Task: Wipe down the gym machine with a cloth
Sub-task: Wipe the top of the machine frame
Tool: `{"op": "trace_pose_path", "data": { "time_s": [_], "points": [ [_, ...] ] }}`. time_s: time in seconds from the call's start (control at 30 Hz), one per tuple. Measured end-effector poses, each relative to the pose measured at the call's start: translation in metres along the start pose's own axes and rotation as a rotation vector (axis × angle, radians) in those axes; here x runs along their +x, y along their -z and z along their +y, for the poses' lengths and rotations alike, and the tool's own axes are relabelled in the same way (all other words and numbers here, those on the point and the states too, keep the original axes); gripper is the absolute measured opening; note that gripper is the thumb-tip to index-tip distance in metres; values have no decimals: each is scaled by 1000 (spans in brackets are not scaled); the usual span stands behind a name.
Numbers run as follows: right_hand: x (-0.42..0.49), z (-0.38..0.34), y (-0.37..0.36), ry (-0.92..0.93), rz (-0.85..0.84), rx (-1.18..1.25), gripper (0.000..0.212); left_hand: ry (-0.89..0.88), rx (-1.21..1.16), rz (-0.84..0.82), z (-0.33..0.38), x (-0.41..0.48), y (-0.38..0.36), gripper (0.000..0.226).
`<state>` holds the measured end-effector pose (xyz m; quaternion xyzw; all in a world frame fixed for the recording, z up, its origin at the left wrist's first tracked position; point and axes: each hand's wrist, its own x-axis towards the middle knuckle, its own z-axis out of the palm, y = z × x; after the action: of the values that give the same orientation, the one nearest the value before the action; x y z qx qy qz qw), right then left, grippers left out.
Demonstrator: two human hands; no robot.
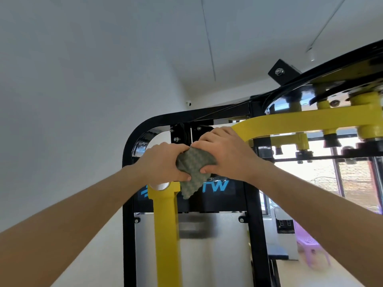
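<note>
Cloth: grey-green waffle-textured cloth [194, 165], bunched between both hands, one corner hanging down over the blue lettering on the black panel [215, 186].
Left hand [163, 162]: fingers curled round cloth's left side, thumb underneath.
Right hand [224, 154]: fingers curled over cloth's top and right edge, thumb pinching from below.
Machine: black frame [129, 154] with rounded top corner; yellow upright post [165, 228] just below left hand; yellow arm [300, 121] arching away right of right hand.
Background: purple plastic chair [308, 244] at lower right, blurred.

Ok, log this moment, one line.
left hand: grips green waffle-weave cloth | right hand: grips cloth | place: by yellow metal machine arm
</note>
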<state>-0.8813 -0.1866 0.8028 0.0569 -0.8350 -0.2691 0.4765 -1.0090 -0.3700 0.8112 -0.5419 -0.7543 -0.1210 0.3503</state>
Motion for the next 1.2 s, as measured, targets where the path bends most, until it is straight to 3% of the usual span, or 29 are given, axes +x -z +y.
{"op": "trace_pose_path", "data": {
  "time_s": [0.2, 0.5, 0.67, 0.83, 1.03, 1.2],
  "points": [
    [-8, 16, -8, 67, 132, -88, 64, -33, 22, -3, 3, 11, -7, 60],
    [-37, 81, 13, 3, 263, -199, 64, -73, 10, 187, 57, 44, -17, 87],
    [-66, 122, 32, -152, 199, -238, 75, -170, 115, 289, 95, 73, -20, 88],
    [-97, 162, 51, -154, 111, -147, 79, -244, 246, 322, 120, 104, -22, 81],
    [-137, 211, 86, -24, 72, -186, 51, -335, 343, 399, 158, 139, -28, 71],
    [-174, 235, 108, -46, 42, -164, 48, -376, 370, 442, 202, 167, -43, 68]
  ]
}}
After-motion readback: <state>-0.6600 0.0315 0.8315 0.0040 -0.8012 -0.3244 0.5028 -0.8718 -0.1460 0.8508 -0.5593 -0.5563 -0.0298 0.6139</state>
